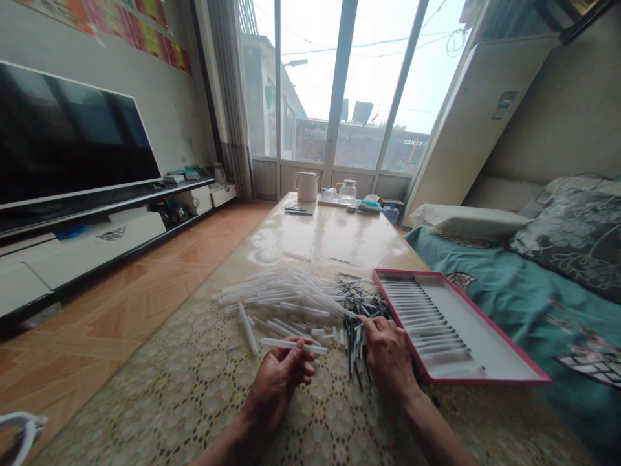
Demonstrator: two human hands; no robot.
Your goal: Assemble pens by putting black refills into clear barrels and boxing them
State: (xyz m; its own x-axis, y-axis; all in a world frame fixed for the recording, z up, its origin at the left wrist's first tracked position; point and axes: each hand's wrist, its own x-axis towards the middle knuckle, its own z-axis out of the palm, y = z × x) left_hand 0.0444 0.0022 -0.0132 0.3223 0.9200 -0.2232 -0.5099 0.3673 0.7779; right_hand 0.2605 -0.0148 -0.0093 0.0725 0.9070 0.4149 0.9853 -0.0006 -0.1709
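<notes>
My left hand [282, 374] is closed around a white translucent tube [272, 342], which lies nearly level between thumb and fingers. My right hand [389, 355] reaches into a pile of thin dark rods [358, 299], its thumb and fingers drawn together. What those fingers pinch, if anything, is hidden. Beyond my left hand spreads a heap of loose white tubes [286, 289], some pointing toward the rods. Just right of my right hand stands a shallow box with a red rim [490, 323], holding a row of white tubes with dark ends [422, 310].
The table [208, 388] has a patterned cover. At its far end stand a beige jug [306, 186], a glass pitcher [347, 189] and a tissue pack [369, 206]. A sofa with a teal cover [504, 278] runs along the right side. A television [72, 139] stands left.
</notes>
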